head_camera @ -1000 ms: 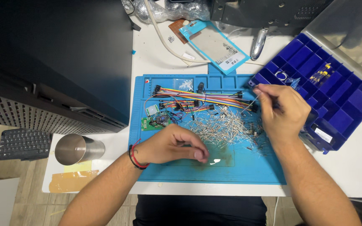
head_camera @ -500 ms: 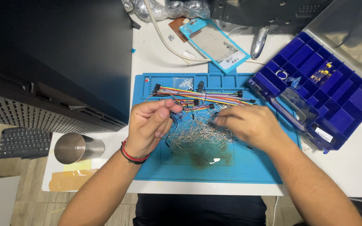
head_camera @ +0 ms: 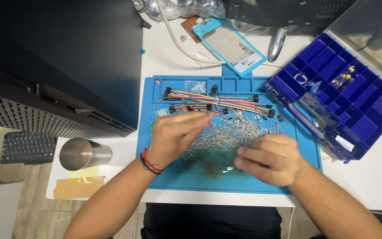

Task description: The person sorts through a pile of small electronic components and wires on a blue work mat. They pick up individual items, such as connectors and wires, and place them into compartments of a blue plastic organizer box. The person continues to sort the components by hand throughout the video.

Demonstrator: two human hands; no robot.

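My left hand (head_camera: 175, 137) hovers over a blue work mat (head_camera: 261, 186), with a red and black band at the wrist. Its fingers lie close together and reach to the near edge of a flat bundle of coloured jumper wires (head_camera: 217, 101). Motion blur hides what, if anything, they pinch. My right hand (head_camera: 268, 157) hangs over the mat's front right part, fingers curled in and pointing left, with nothing showing between them. Between and beyond the hands lies a heap of small wire-legged components (head_camera: 231, 132). A small white module (head_camera: 161, 113) shows just beyond the left hand.
An open blue compartment box (head_camera: 345, 102) stands to the right, with a few yellow parts inside. At the left are a steel cup (head_camera: 82, 153), a strip of tan tape (head_camera: 78, 186), a keyboard (head_camera: 27, 147) and a big black case (head_camera: 67, 57). A plastic packet (head_camera: 228, 42) lies behind the mat.
My right hand left the blue box, went to the heap, then drew back toward me. My left hand rose from the mat's front and now stretches toward the jumper wires.
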